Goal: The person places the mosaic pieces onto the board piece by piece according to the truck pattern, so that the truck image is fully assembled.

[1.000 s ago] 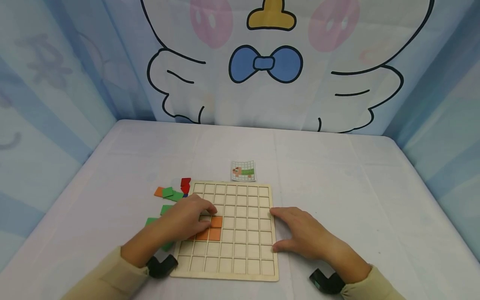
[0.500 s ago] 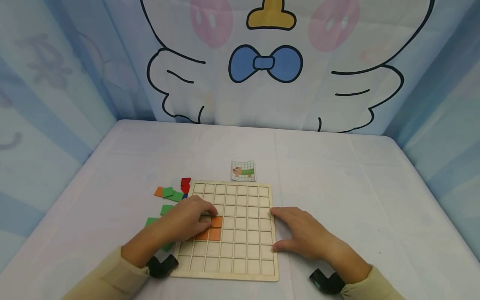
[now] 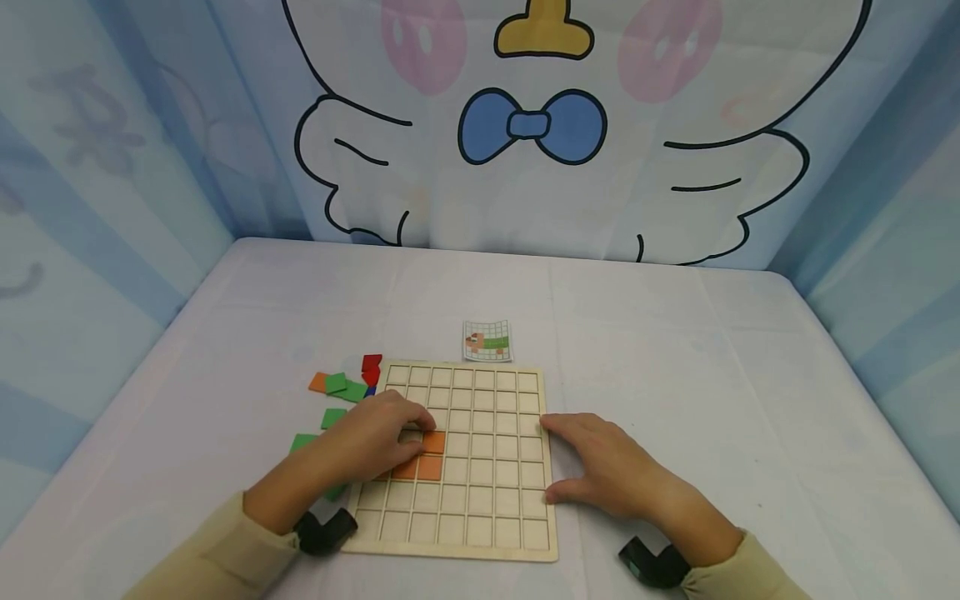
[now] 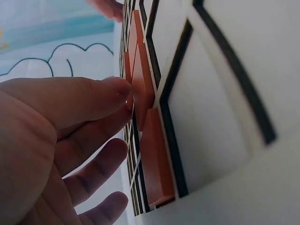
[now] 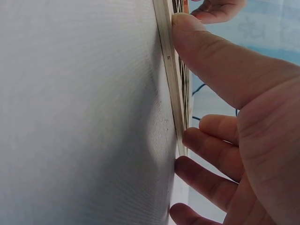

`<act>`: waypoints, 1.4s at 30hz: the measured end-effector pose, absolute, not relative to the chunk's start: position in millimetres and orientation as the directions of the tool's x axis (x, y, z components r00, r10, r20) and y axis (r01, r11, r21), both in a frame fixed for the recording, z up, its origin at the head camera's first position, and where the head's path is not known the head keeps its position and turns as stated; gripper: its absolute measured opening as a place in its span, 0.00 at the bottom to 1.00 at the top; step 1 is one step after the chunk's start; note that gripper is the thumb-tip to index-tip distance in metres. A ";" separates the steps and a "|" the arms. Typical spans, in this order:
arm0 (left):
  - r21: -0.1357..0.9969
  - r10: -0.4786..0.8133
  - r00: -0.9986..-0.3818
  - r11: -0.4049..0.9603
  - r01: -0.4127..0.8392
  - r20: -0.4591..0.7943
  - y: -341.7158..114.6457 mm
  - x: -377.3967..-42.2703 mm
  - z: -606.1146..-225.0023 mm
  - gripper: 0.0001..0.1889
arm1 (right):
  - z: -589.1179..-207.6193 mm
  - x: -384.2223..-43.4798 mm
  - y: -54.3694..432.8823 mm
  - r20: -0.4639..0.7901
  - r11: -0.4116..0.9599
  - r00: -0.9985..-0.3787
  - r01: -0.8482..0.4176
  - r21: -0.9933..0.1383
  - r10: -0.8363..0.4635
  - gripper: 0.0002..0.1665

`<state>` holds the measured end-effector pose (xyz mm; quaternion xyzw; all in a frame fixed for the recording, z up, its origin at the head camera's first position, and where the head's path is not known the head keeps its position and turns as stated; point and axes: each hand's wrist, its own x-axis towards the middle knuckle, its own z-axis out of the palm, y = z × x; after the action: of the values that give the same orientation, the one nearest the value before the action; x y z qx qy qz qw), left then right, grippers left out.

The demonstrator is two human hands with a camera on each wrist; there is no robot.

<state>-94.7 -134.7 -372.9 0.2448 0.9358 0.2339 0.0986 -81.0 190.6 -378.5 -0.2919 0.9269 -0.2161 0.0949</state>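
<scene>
The right hand [image 3: 603,462], fingers extended, touches the right edge of the wooden grid board [image 3: 480,502]; the left hand [image 3: 378,433] touches orange tiles [image 3: 430,468] toward its left edge, whether pinching one I can't tell. Green tiles [image 3: 333,418] lie off that edge, a pattern card [image 3: 487,342] beyond the far one.

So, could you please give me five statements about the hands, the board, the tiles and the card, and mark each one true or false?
1. The right hand holds a tile. False: it touches the right edge of the gridded board.
2. Green tiles lie left of the board. True.
3. The left hand is at the orange tiles on the board. True.
4. The orange tiles fill every square. False: most visible squares have no tile.
5. The picture card lies beyond the board's far edge. True.
</scene>
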 end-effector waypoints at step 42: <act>0.452 0.248 -0.964 0.874 0.179 -0.098 -195.4 -105.7 -352.2 0.21 | -379.2 -82.3 191.1 -0.040 0.724 -0.800 -0.520 -0.454 -0.599 0.49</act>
<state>-105.7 -195.4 -352.2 0.1108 0.9649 0.2254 0.0765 -82.3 191.1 -379.2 -0.3029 0.9238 -0.2154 0.0922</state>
